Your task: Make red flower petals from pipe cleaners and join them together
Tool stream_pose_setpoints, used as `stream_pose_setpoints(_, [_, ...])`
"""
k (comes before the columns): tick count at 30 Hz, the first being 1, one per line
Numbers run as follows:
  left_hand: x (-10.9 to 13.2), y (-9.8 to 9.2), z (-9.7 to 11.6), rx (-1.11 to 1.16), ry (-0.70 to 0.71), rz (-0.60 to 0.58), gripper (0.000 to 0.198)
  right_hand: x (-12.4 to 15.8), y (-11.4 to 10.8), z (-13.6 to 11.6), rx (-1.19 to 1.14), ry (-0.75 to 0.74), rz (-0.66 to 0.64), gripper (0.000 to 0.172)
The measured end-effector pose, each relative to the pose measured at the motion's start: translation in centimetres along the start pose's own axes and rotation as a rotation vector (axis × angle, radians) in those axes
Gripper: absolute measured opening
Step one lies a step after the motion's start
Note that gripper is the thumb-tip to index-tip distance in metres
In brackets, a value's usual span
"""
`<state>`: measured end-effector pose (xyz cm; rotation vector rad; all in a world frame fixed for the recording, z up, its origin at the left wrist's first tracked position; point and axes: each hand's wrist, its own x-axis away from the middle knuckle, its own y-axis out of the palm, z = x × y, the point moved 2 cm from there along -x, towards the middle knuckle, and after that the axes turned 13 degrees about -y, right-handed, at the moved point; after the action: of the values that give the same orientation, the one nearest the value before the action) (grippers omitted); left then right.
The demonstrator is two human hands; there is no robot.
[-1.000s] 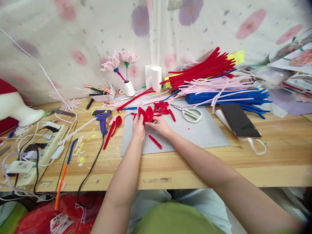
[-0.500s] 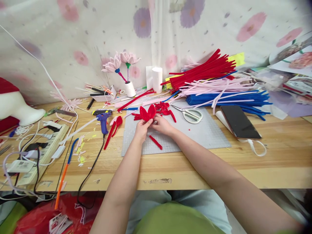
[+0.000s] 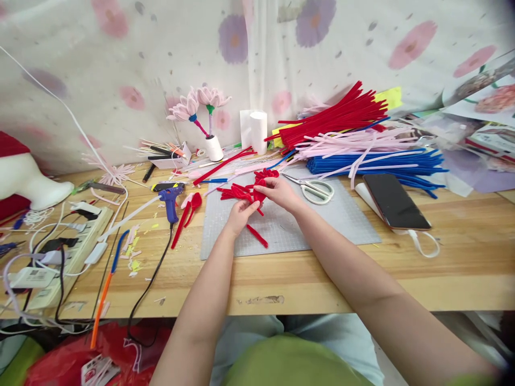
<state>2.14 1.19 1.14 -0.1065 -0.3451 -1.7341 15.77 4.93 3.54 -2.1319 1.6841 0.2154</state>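
Observation:
Over the grey cutting mat (image 3: pixel 289 236), both hands are closed on a red pipe-cleaner petal piece (image 3: pixel 259 196). My left hand (image 3: pixel 240 215) pinches it low, between thumb and fingers. From the right and above, my right hand (image 3: pixel 279 192) grips it, covering part of its shape. More red petals (image 3: pixel 270 173) lie on the mat behind the hands, and cut red strips (image 3: pixel 227 193) show beside the left fingers. A single short red pipe cleaner (image 3: pixel 256 236) rests on the mat in front. White-handled scissors (image 3: pixel 317 191) lie right of my right hand.
A blue glue gun (image 3: pixel 171 203) and red pieces (image 3: pixel 187 217) lie left of the mat. A power strip (image 3: pixel 76 252) with tangled cables is further left. Pipe-cleaner bundles (image 3: pixel 374 163) are piled behind, a phone (image 3: pixel 396 201) on the right. Pink flowers stand in a white holder (image 3: pixel 213 148).
The red petals held upright by both hands have been turned and lowered slightly right. My right hand has shifted up and right, now gripping from above.

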Motion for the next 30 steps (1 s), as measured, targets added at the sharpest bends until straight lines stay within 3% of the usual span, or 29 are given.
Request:
stream_pose_setpoints(5, [-0.1,-0.6,0.1,-0.087,0.069,0.06,0.03,0.1,-0.9,-0.8,-0.008,-0.054,-0.098,0.038])
stream_pose_setpoints(8, [-0.1,-0.8,0.2,-0.105,0.089,0.06,0.032,0.5,-1.4,-1.1,-0.163,-0.01,-0.24,0.038])
stream_pose_setpoints(11, [-0.2,-0.9,0.2,-0.093,0.123,0.064,0.035,0.8,-1.7,-0.7,-0.374,0.072,-0.286,0.038])
stream_pose_setpoints(15, [-0.6,-1.0,-0.3,-0.049,0.137,0.086,0.035,0.8,-1.5,0.1,-0.548,0.128,-0.266,0.039])
stream_pose_setpoints(24, [-1.2,-0.8,-1.0,0.053,0.156,0.074,0.042,0.7,0.3,-0.6,-0.743,0.053,-0.068,0.046])
stream_pose_setpoints(30, [-1.1,-0.4,-0.9,0.036,0.155,0.08,0.04,0.7,0.4,-0.3,-0.808,0.058,-0.053,0.048])
